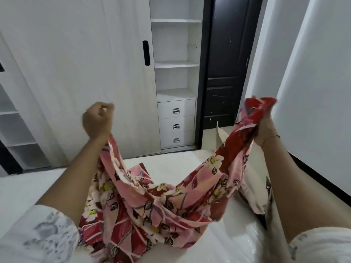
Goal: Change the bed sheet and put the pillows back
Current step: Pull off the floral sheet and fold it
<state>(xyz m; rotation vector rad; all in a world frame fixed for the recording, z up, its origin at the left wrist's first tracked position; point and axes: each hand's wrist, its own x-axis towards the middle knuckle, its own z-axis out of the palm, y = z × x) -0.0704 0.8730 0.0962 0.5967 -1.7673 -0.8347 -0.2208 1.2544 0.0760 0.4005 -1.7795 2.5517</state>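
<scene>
A red and pink floral bed sheet (pixel 144 202) hangs bunched between my two raised hands and sags onto the bare white mattress (pixel 24 188). My left hand (pixel 97 120) is a closed fist gripping one end of the sheet, which trails down behind the wrist. My right hand (pixel 265 130) grips the other end, a dark red bunch sticking up above the fingers. A pillow (pixel 252 186) in a pale floral case lies on the mattress at the right, partly hidden by the sheet and my right arm.
A white wardrobe (pixel 85 73) with a sliding door stands beyond the bed, with open shelves (pixel 176 63) and three drawers (pixel 176 126). A dark door (pixel 226 73) is at the right of it. A white wall (pixel 313 92) runs along the bed's right side.
</scene>
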